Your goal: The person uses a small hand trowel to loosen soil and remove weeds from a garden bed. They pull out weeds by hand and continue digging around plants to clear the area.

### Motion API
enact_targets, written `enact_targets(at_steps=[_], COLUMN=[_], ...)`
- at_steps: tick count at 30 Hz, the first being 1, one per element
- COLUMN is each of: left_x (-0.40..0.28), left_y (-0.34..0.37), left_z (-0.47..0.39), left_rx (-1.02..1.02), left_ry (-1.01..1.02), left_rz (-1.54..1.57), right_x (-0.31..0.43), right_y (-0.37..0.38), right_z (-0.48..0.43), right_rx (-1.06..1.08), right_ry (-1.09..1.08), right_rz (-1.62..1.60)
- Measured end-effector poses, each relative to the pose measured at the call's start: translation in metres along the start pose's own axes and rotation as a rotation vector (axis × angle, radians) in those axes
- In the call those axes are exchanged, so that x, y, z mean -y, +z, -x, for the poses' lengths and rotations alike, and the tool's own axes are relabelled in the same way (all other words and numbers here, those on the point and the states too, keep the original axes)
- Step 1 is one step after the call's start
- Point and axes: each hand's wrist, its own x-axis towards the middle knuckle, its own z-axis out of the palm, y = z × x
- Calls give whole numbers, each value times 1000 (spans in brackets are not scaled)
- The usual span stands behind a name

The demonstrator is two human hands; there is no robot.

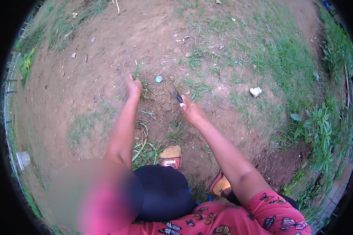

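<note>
My left hand [133, 87] is closed around a small tuft of green grass [138, 69], whose blades stick out above and beside the fingers. To its right, my right hand [191, 111] grips a dark-handled tool [178, 97], perhaps a knife or small weeder. The tool's tip points up and left towards loose brown soil [161, 95]; its exact kind is too small to tell. A round pale-blue bottle cap [158, 79] lies on the dirt between the two hands, just above the tool.
Patchy grass [197, 88] grows right of the tool. A whitish stone [255, 92] lies farther right, before leafy plants [319, 129]. Pulled grass [147, 149] is heaped beside my sandal [170, 157]. A white container [23, 160] stands at the far left.
</note>
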Motion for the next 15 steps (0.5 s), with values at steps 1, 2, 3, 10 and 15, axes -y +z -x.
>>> enact_targets(at_steps=[1,2,3,10,15], left_x=[27,45,49,4,-20], left_y=[-15,-19,-12,22,22], left_z=[-21,-28,-23,53,85], left_rx=[-13,-18,-5,249,552], left_ry=[4,8,80,538,456], left_rz=[8,18,-76,-514,-457], right_x=[-3,-13,-27,-97,-108], right_y=[2,3,6,13,-22], right_z=[15,32,51,124,133], right_rx=[25,24,18,2,8], right_ry=[-25,0,34,98,142], right_rz=[21,9,-4,-65,-155])
